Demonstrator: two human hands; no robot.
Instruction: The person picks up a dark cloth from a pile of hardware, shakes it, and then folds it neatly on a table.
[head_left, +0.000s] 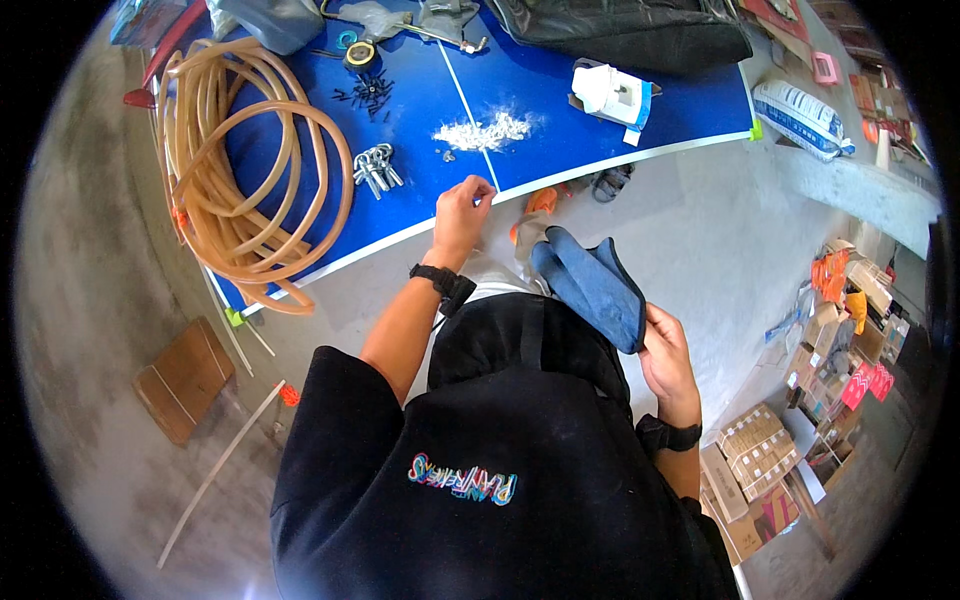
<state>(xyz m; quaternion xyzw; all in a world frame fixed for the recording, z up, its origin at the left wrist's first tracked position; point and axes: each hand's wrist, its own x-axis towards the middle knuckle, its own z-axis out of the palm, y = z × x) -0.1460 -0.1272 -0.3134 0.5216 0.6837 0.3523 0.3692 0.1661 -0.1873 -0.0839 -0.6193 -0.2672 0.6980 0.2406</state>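
My right hand (667, 352) grips the edge of a blue cloth oven mitt or glove (592, 289), which hangs in front of my lap to the right. At the near edge of the blue table (405, 202), my left hand (463, 217) is held with its fingers curled; whether anything small is between them cannot be told. Beyond it a heap of white flakes (484, 133) lies on the tabletop. Metal eye bolts (377, 169) are bunched left of my left hand, with black screws (369, 91) scattered farther back.
Coiled tan hose (262, 187) covers the table's left end. Toward the back lie a tape measure (360, 55), a torn white box (615, 94) and a black bag (622, 34). Cardboard boxes (757, 450) stand on the floor at right, a brown board (185, 379) at left.
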